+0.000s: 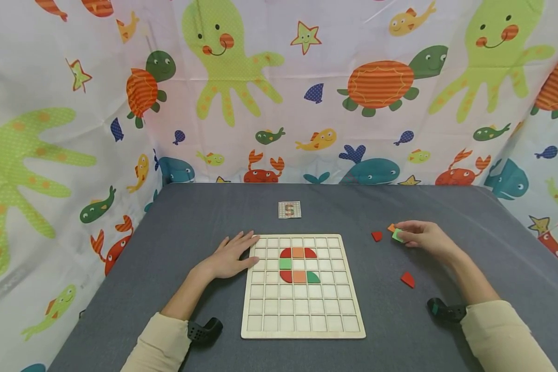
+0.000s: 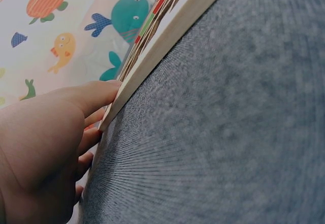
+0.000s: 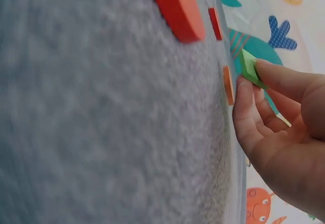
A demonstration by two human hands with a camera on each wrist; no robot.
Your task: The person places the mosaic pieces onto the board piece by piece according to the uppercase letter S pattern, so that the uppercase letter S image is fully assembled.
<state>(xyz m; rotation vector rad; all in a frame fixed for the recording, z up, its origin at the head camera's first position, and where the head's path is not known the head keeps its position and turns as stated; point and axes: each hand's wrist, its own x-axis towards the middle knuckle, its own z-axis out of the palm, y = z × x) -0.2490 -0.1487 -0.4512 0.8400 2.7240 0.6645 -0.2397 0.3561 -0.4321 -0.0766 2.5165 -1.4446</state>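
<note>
Two cream sleeves stretch across the counter, which is covered in grey cloth, each with a black wristband. Between them lies the wooden grid board, its upper cells holding red, orange and green pieces. At its upper left side the left grip rests with fingers spread, thumb against the rim, clasping nothing. My worry there is a careless push: it could skew the board and jog those pieces.

Off to the right, a red wedge lies loose on the near side of the right grip. That grip pinches a light green square tile between thumb and finger, the tile jutting out past the fingertips, raised off the cloth. Held by one edge, it could twist or drop if the pinch slackens, and a low sweep could knock the orange piece just beyond it; whether a finger touches that one, I can't tell. A second red wedge sits nearer the board. Farther back lies a small pattern card, before the sea-creature curtain.
</note>
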